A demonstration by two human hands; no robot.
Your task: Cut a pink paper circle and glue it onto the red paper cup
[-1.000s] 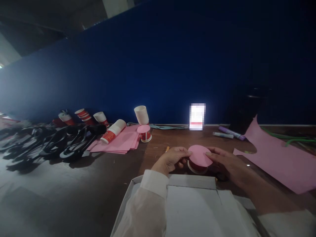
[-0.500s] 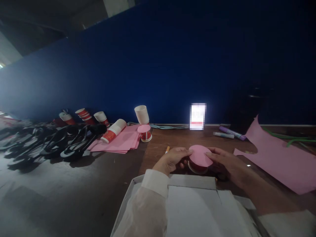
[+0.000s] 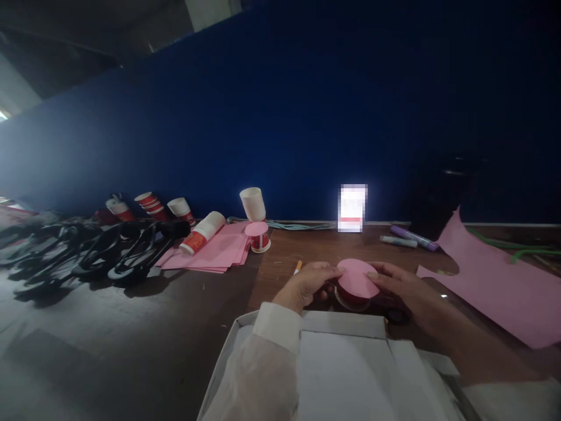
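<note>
A pink paper disc (image 3: pixel 357 278) lies on top of an upside-down red and white paper cup (image 3: pixel 350 299) on the brown table. My left hand (image 3: pixel 307 285) pinches the disc's left edge with thumb and fingers. My right hand (image 3: pixel 405 289) presses on the disc's right edge with its fingers curled over it. Both hands are closed on the disc and cup. An open white cardboard box (image 3: pixel 342 362) sits just in front of me, under my forearms.
A stack of pink paper sheets (image 3: pixel 214 251) lies at mid left with a fallen cup (image 3: pixel 202 232) on it. Another cup with a pink disc (image 3: pixel 258 235) stands nearby. Black scissors (image 3: pixel 114 254) lie at left. A large cut pink sheet (image 3: pixel 495 280) and markers (image 3: pixel 407 237) lie at right.
Nothing has visibly changed apart from a slight shift of the camera; both hands stay on the pink disc.
</note>
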